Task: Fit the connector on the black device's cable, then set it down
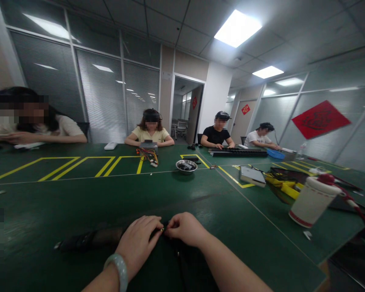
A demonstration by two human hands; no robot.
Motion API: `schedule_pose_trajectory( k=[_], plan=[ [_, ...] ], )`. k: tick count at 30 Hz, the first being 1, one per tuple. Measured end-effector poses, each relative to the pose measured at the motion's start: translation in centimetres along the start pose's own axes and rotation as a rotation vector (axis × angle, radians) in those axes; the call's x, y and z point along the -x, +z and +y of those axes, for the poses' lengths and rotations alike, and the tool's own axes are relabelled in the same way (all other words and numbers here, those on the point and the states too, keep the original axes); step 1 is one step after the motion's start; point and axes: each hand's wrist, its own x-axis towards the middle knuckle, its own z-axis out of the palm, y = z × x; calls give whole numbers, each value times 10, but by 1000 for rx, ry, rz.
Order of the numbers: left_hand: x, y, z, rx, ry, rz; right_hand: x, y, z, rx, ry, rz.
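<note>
My left hand (141,235), with a pale green bangle (119,269) on its wrist, lies over a long black bundle (85,240) that looks like a folded umbrella. The bundle runs left from the hand to a small shiny tip. Thumb and fingers of this hand are closed around a small dark piece with a brass-coloured spot (162,230). My right hand (187,230) is pinched just beside it, its fingertips nearly touching the left ones. What sits in that pinch is hidden. Below the hands hangs dark material, too dim to make out.
The green table (109,202) carries a metal bowl (186,166) of dark parts. At right are a white cup (314,200), yellow trays (292,189) and a silver box (252,176). Several people sit across, one behind a device with coloured wires (149,154).
</note>
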Motion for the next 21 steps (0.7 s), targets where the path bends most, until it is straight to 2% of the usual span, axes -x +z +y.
schedule_pose_trajectory(
  k=[6, 12, 21],
  plan=[
    [0, 3, -3, -31, 17, 4, -1, 1, -1, 31, -5, 27],
    [1, 3, -3, -43, -39, -20, -2, 2, 0, 62, -50, 85],
    [0, -4, 3, -53, -86, -52, -3, 3, 1, 76, -78, 85]
  ],
)
